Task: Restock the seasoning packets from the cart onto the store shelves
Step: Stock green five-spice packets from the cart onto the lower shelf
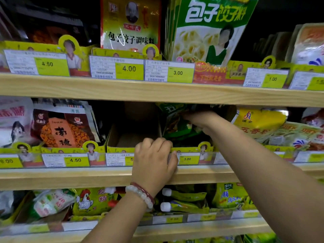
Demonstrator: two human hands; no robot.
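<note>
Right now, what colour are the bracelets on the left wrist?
One white beaded, one dark red bracelets; head view.

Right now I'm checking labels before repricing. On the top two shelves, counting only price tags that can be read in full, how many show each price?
4.50 tags: 2
3.00 tags: 2
4.00 tag: 1
1.00 tag: 1
Total: 6. Blurred, cut-off or covered tags are left out.
</note>
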